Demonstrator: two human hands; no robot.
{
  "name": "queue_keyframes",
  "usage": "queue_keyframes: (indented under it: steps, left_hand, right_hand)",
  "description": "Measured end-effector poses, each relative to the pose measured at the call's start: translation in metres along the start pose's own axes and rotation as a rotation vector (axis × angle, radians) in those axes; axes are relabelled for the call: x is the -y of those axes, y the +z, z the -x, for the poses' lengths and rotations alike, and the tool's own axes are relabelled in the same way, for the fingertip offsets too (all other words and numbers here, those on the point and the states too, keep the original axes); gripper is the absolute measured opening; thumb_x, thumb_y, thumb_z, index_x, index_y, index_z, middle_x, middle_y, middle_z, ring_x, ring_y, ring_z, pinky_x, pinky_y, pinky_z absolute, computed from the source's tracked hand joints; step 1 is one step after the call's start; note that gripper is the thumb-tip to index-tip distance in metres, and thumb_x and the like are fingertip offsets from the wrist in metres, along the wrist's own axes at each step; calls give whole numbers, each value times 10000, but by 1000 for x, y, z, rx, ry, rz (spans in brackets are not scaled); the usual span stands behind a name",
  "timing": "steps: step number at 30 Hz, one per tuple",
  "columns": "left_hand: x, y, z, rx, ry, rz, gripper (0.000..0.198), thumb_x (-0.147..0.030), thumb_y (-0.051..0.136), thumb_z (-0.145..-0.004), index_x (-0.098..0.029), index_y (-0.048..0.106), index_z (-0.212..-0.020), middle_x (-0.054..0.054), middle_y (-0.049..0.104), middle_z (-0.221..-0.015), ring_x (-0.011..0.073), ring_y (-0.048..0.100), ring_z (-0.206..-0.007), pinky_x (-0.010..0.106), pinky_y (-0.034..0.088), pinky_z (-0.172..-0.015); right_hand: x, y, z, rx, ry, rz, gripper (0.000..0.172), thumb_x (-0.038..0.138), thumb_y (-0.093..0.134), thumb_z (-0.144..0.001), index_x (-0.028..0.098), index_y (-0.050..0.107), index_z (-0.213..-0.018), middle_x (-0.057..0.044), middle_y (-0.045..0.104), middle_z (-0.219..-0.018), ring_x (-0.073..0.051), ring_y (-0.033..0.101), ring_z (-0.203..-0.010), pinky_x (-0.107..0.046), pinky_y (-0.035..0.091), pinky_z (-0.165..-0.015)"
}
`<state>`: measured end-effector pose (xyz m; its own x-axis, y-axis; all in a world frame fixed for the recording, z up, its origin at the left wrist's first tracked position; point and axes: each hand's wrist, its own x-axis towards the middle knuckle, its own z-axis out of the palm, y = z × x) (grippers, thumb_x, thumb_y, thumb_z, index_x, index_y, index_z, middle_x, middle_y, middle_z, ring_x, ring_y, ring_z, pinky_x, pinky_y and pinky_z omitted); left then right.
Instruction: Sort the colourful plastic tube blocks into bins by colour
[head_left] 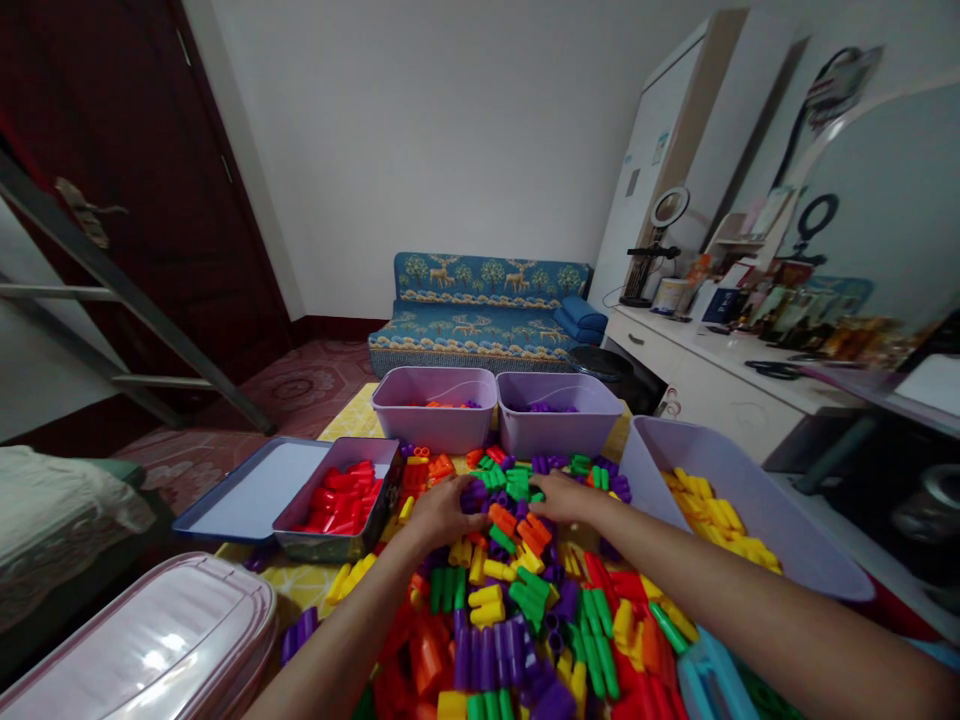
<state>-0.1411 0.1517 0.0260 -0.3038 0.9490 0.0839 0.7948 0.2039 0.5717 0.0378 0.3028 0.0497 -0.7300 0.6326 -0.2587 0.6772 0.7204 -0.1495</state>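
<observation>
A heap of plastic tube-shaped building pieces (487, 610) in red, orange, yellow, green and purple spreads over the table before me. My left hand (444, 512) reaches into its far part, thumb and fingers around purple pieces (472, 494). Across from it, my right hand (561, 498) rests on the heap beside green pieces (517, 484), its fingers apart; nothing shows held in it. Joined orange pieces (529, 532) lie between and just below the hands.
Two lilac bins (435, 415) (559, 420) stand behind the heap. A box (337, 540) of red pieces sits left, its lid (251, 490) beside it. On the right, a larger bin (810, 560) holds yellow pieces. Pink-white lids (150, 640) lie front left.
</observation>
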Motion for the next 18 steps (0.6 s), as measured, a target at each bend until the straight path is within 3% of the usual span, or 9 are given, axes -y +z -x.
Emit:
queue_keyframes:
  steps: [5, 9, 12, 15, 18]
  left_hand:
    - [1, 9, 1, -154, 148, 239, 553, -222, 665, -697, -183, 566, -1240, 105, 651, -1157, 246, 611, -1059, 370, 470, -937]
    - [10, 15, 6, -273, 98, 408, 573, -197, 649, -722, -182, 525, -1282, 104, 634, -1208, 237, 596, -1103, 386, 457, -971]
    - [14, 16, 10, -230, 50, 390, 613, -210, 652, -719, -190, 501, -1313, 107, 643, -1197, 248, 606, -1088, 393, 472, -953]
    - [17, 16, 13, -179, -1, 360, 616, -240, 661, -718, -201, 507, -1313, 99, 658, -1171, 259, 609, -1086, 396, 480, -945]
    - [17, 16, 13, -147, -9, 353, 588, -231, 647, -731, -214, 523, -1305, 88, 647, -1201, 263, 592, -1117, 401, 470, -965]
  right_hand:
    - [16, 0, 2, 16, -238, -161, 590, 313, 678, -702, 201, 552, -1268, -82, 592, -1277, -242, 555, -1154, -305, 423, -956]
    - [15, -5, 0, -102, -261, -204, 523, 205, 674, -679, 162, 602, -1195, -103, 623, -1216, -249, 572, -1116, -323, 419, -951]
    - [21, -6, -1, -177, -253, -125, 570, 235, 704, -661, 163, 587, -1214, -119, 605, -1225, -268, 552, -1136, -344, 398, -969]
    - [34, -4, 0, -144, -286, -114, 590, 291, 680, -699, 172, 550, -1263, -127, 591, -1227, -254, 557, -1131, -324, 411, -945]
    - [49, 0, 1, -99, -249, -58, 484, 300, 575, -777, 196, 567, -1249, -122, 598, -1229, -252, 561, -1136, -334, 413, -936]
